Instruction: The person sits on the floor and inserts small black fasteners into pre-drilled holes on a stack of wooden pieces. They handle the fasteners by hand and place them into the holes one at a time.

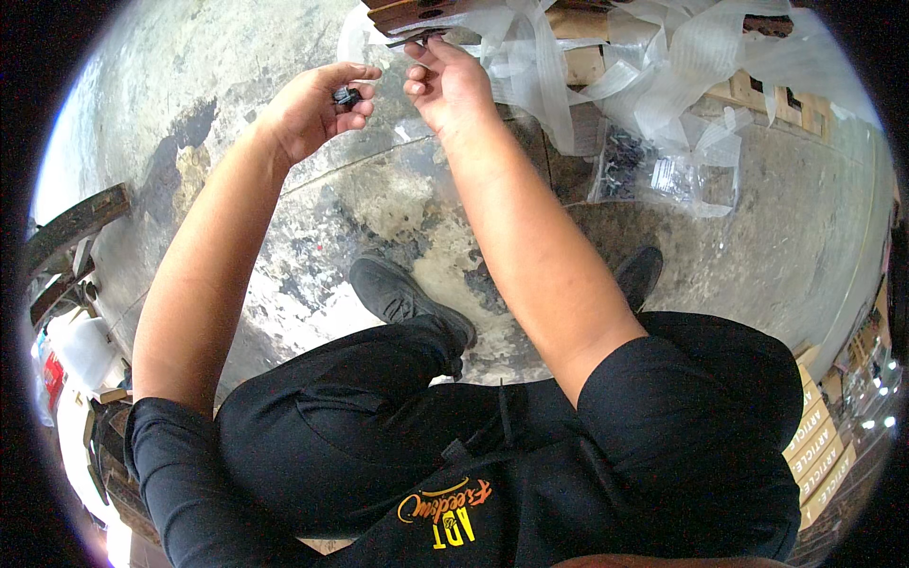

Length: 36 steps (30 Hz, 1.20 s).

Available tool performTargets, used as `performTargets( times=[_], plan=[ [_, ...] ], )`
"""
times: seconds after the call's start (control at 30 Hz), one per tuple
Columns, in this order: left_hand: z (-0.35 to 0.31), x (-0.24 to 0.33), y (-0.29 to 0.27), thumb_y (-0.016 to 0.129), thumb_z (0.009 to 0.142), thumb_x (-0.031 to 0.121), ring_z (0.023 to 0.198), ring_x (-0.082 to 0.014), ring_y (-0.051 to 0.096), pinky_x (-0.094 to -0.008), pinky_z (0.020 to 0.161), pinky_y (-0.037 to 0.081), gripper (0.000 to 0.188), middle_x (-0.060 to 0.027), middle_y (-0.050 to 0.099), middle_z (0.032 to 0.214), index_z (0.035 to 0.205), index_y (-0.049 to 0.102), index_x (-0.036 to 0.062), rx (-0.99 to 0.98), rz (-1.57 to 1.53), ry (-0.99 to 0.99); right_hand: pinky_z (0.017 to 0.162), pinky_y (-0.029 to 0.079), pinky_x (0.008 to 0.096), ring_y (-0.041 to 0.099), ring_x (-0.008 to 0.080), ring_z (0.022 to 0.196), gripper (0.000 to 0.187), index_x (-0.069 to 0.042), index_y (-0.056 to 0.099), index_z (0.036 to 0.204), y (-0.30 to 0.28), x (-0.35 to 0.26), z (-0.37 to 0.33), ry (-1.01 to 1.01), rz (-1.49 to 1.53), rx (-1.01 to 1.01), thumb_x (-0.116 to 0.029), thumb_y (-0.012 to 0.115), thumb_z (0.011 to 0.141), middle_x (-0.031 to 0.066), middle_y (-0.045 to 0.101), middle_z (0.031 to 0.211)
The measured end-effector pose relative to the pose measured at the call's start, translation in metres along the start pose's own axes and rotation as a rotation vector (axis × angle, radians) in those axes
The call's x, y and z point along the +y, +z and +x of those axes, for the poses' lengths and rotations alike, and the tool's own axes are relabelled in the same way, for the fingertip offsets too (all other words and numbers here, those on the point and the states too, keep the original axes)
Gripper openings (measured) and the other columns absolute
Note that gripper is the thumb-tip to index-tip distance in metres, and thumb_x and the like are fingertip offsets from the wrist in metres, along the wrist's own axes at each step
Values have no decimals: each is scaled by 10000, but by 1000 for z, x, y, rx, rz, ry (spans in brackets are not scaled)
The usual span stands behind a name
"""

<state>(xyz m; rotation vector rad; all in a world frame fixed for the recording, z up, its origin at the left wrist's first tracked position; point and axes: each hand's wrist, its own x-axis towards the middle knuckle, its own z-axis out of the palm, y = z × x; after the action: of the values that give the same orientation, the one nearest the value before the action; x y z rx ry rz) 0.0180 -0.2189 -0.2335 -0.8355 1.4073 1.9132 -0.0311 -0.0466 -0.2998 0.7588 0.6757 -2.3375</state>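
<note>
My left hand (pixel 317 112) is half curled above the floor, with small black parts (pixel 347 97) held in its fingers; their exact kind is too small to tell. Up at the top edge, my right hand (pixel 453 87) has thumb and fingertips pinched at a thin dark piece (pixel 417 40). That piece lies against the underside of a brown wooden item (pixel 417 15), which the frame cuts off. A clear plastic bag (pixel 668 170) with black pieces inside sits to the right of my right forearm.
White foam wrapping strips (pixel 653 76) hang over a wooden pallet (pixel 795 109) at the upper right. My dark shoes (pixel 393 289) stand on the stained concrete floor (pixel 284 47). Flat cartons (pixel 822 454) are stacked at lower right; a dark curved piece (pixel 80 227) lies far left.
</note>
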Motion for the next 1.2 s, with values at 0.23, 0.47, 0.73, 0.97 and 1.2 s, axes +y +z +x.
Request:
performTargets(
  times=[0.23,0.47,0.73,0.97,1.2],
  plan=[
    [-8,-3,4,525,982,83,906,-131,647,-247,792,571,285,-49,649,1075,1253,571,8,-45,-25,75,494,408,321,516,182,586,162,-66,574,1022,2,-2,-5,84,-43,-1,-223,576,981,122,676,850],
    [-9,-6,3,568,1005,179,742,-77,622,-188,635,534,273,-10,671,966,1233,601,34,13,39,64,504,394,297,503,176,604,191,-29,566,1046,-2,2,-7,78,-1,-21,-212,559,992,134,685,899],
    [-12,-14,-7,573,1004,220,714,-81,606,-191,586,497,248,-16,665,936,1157,628,34,51,52,51,473,385,312,490,175,552,196,-63,594,971,0,4,-5,145,10,38,-251,546,993,121,685,848],
    [-14,-7,4,563,983,203,776,-106,623,-220,674,529,299,-23,667,985,1214,617,21,45,-64,37,487,377,302,490,169,580,187,-86,594,966,1,2,-3,167,114,-50,-268,553,985,101,681,834],
    [-18,-6,5,578,995,254,726,-84,594,-205,626,495,309,10,641,906,1195,630,25,-1,21,102,484,377,301,491,165,590,220,-86,591,959,-5,-3,2,136,74,-41,-300,555,990,95,675,820]
  ],
)
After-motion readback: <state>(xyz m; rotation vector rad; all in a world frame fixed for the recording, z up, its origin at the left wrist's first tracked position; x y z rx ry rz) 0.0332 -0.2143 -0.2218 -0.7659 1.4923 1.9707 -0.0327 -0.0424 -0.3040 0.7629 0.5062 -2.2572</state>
